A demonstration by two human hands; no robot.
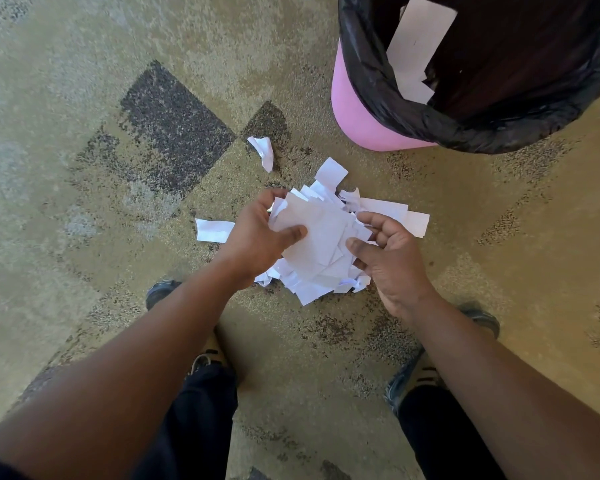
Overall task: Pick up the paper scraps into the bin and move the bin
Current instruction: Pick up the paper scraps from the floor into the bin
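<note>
A heap of white paper scraps [321,237] sits between my two hands above the carpet. My left hand [257,233] grips the heap's left side, thumb curled over the top sheet. My right hand [388,254] cups the right side, fingers curled round the scraps. Two loose scraps lie apart on the carpet: one [263,150] beyond the heap, another [212,230] to the left of my left hand. The pink bin [357,112] with a black liner [413,116] stands at the upper right, with white paper [416,46] inside it.
The patterned beige and dark carpet [118,168] spreads all around. My shoes [205,355] and dark trouser legs [440,427] stand close below the heap, one on each side.
</note>
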